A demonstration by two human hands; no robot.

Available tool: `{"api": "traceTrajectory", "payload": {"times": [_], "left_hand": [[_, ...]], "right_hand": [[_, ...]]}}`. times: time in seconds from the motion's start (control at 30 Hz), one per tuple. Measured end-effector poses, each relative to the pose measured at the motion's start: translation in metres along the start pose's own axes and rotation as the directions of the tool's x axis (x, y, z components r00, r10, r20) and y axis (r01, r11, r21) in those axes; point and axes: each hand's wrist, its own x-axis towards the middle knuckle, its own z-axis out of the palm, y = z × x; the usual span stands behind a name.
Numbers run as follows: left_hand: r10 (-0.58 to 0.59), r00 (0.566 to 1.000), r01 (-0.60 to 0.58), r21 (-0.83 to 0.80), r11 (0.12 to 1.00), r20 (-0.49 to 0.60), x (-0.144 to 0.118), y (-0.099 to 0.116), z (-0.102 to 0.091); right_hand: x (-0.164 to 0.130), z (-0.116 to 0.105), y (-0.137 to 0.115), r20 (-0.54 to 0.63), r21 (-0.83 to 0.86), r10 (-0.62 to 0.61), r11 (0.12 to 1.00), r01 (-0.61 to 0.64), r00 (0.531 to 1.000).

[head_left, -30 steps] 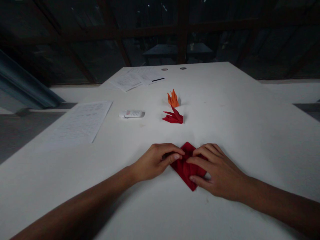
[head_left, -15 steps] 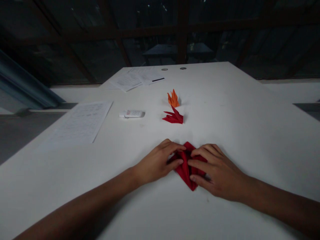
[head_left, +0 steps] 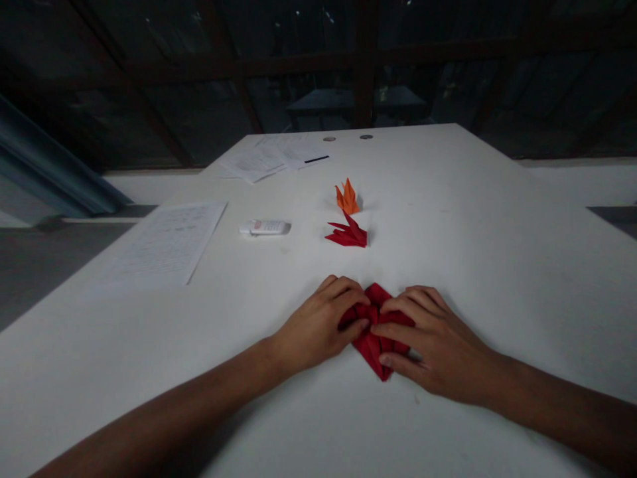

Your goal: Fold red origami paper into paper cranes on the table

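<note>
The red paper [head_left: 371, 346] lay under the left hand [head_left: 323, 323] and the right hand [head_left: 432, 335]

The red paper was folded and lay on the white worktop [head_left: 497, 265], with one corner pointing away from the person and one pointing back. Both hands touched it.

The left hand came in from the left side of the red paper. Its fingers curled over the top and its thumb sat lower down, near the middle. The tips were a little apart, with red showing between them. It was not clear if they pinched a fold.

The right hand covered the right side of the red paper. Its fingers were spread and its thumb was well away from them, down by the near corner. The fingertips rested on top.

Just past the red paper stood a small red folded bird [head_left: 351, 234]. A bit farther past it was an orange folded bird [head_left: 348, 199]. A white tube [head_left: 266, 228] lay past the red paper and to the left. Farther left of it was a sheet with writing [head_left: 162, 245]. Way past the red paper, to the left, were more papers [head_left: 261, 161] with a thin black strip [head_left: 317, 159]. Two flat round things, one [head_left: 329, 139] beside the other [head_left: 366, 137], were farthest from it.
</note>
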Motion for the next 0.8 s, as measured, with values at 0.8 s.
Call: {"api": "traceTrajectory", "payload": {"times": [0.8], "left_hand": [[-0.038, 0.998, 0.029, 0.2, 0.979, 0.044, -0.004, 0.01, -0.005]], "right_hand": [[-0.007, 0.009, -0.013, -0.03, 0.041, -0.017, 0.999, 0.019, 0.999]]}}
